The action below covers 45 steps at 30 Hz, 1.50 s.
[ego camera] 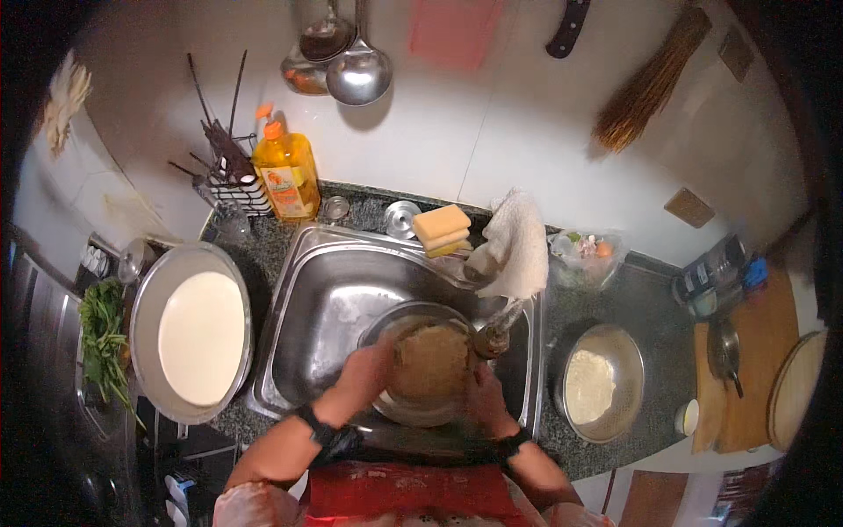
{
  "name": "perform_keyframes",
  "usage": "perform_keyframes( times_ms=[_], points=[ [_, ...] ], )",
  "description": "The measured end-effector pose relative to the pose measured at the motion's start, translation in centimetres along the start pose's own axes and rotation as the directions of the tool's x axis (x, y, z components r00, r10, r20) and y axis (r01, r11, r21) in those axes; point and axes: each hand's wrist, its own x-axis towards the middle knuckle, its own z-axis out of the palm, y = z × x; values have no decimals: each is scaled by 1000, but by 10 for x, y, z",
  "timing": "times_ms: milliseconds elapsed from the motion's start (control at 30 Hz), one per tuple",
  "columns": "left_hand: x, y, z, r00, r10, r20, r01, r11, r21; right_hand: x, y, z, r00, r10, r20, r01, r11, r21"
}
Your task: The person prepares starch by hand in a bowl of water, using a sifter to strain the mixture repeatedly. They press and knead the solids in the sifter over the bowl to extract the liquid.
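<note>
A round metal basin (421, 416) sits in the stainless steel sink (323, 316), with a round brown mass (431, 362) inside it. Blur hides whether that mass is solid or cloudy liquid. My left hand (365, 375) grips the basin's left side, its fingertips reaching over the rim. On the opposite side, my right hand (489, 398) holds the rim, just below the end of the faucet (494, 339). Both wrists wear dark bands. A white cloth (517, 247) drapes over the faucet's upper part.
Left of the sink stand a large basin of cream-coloured liquid (203, 339) and leafy greens (104, 339). Behind are an orange soap bottle (288, 174) and stacked sponges (441, 229). A steel bowl of pale flour-like powder (591, 385) and wooden boards (751, 356) lie right.
</note>
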Motion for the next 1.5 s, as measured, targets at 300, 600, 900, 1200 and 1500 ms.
perform_keyframes(
  times_ms=[300, 600, 900, 1200, 1500],
  points=[
    [6, -13, 3, 995, -83, -55, 81, 996, -40, 16, -4, -2, 999, -33, -16, 31, 995, -96],
    [13, -36, 20, 991, -76, -111, 68, 995, -70, 39, 24, 1, 969, -246, 32, 237, 882, -407],
    [12, -47, 43, 984, -128, -124, 116, 988, -100, 31, 29, 6, 953, -290, -88, 235, 891, -388],
    [7, -14, 13, 990, -29, -136, 20, 998, -66, 0, -9, 6, 990, -63, -125, 47, 990, -130],
    [-11, 26, -21, 990, 102, -99, -106, 994, -31, 4, -15, 2, 996, 6, -94, 0, 998, 64]
  ],
)
